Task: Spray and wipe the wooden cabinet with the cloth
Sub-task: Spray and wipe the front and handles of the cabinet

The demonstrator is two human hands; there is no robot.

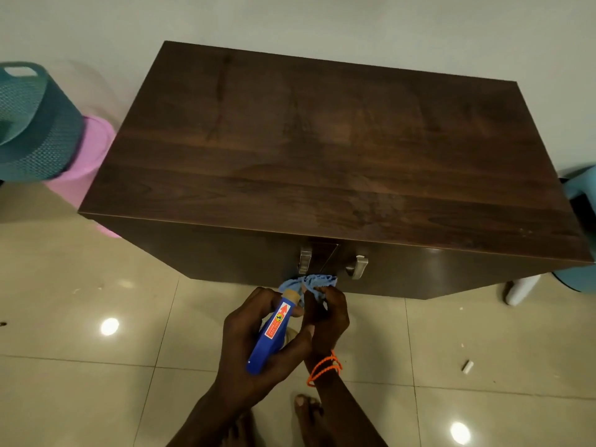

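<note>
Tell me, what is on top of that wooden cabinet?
Nothing stands on the cabinet; its dark top shows only faint streaks. The spray bottle and blue cloth are held in front of its doors. What is inside stays hidden.

One cabinet (322, 150), two handles (305, 260), one cloth (309, 282).

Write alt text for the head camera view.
Seen from above, a person's left hand grips a blue spray bottle while the right hand holds a light blue cloth at its nozzle, in front of a dark wooden cabinet with two metal handles. Teal and pink baskets stand at its left.
</note>
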